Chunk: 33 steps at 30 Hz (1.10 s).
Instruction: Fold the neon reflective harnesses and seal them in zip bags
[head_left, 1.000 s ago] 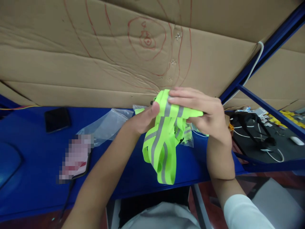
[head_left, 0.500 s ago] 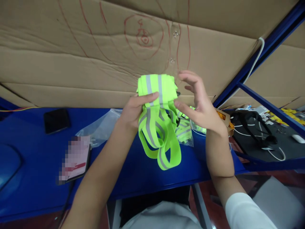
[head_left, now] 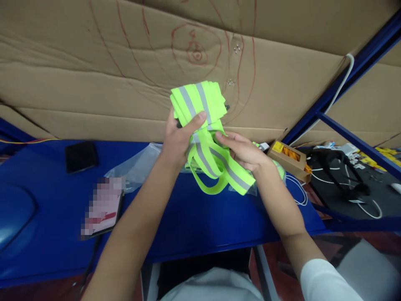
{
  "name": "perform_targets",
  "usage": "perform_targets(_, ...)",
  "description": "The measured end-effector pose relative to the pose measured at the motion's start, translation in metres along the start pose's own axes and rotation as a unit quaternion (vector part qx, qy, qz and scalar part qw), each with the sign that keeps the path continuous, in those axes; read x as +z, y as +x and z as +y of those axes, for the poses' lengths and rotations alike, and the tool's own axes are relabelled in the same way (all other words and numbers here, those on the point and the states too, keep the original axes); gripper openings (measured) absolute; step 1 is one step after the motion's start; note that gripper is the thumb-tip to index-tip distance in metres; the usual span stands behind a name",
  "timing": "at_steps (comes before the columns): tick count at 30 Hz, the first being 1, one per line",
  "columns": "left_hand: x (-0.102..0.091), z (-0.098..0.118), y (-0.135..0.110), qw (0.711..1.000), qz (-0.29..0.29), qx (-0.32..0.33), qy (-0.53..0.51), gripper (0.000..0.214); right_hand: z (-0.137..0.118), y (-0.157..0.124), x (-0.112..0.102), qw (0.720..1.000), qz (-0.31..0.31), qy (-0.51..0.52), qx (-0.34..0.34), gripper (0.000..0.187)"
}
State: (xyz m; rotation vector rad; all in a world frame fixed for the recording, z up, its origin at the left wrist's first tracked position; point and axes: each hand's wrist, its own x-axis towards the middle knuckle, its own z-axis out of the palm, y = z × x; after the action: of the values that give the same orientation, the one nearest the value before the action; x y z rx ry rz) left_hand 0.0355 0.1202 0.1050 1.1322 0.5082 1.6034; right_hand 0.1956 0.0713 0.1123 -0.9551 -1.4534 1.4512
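Note:
A neon-yellow reflective vest (head_left: 208, 102) made of straps with grey stripes is held up over the blue table. Its upper part is folded into a flat bundle, while loose straps hang below in loops. My left hand (head_left: 181, 136) is closed round the bundle's left side, thumb on the front and the other fingers behind. My right hand (head_left: 242, 150) is closed at the hanging straps, thumb and forefinger against them; its other fingers are partly hidden. Dark plastic pieces peek out at the bundle's edges. More neon material in clear bags lies behind, mostly covered.
On the blue table (head_left: 194, 221) lie a clear plastic bag (head_left: 138, 167), a phone (head_left: 105, 207) and a black flat object (head_left: 81, 156). A cardboard box (head_left: 290, 159) with orange contents and a coiled white cable (head_left: 299, 190) are at the right. Cardboard sheeting (head_left: 125, 92) stands behind.
The folded bundle has moved up and tilted to the left. My right hand has come down from beside the bundle and closed on the hanging straps, one of which now stretches right.

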Motion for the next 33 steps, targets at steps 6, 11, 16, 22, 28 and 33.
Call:
perform_targets(6, -0.001, -0.013, 0.004, 0.993, -0.033, 0.1, 0.061, 0.056, 0.007, 0.005, 0.013, 0.999, 0.014, 0.046, 0.005, 0.057)
perform_targets(11, -0.001, -0.015, 0.004, 0.981, 0.032, 0.15, 0.121, 0.058, 0.016, 0.01, 0.017, 1.0, 0.011, 0.008, 0.027, 0.044)
perform_targets(16, -0.004, -0.019, 0.008, 0.984, 0.028, 0.124, 0.125, 0.05, 0.014, 0.01, 0.004, 0.992, -0.022, -0.119, -0.035, 0.053)
perform_targets(22, -0.009, -0.015, 0.003, 0.983, -0.15, -0.014, 0.103, 0.061, -0.001, 0.001, -0.025, 0.985, 0.056, -0.083, -0.142, 0.059)
perform_targets(28, -0.002, -0.012, -0.01, 0.97, -0.202, -0.137, 0.021, 0.072, -0.01, -0.006, -0.022, 0.949, 0.095, -0.194, -0.23, 0.057)
perform_targets(33, 0.008, -0.016, -0.017, 0.941, -0.185, -0.27, -0.085, 0.055, -0.013, -0.011, -0.021, 0.862, 0.168, -0.343, -0.333, 0.051)
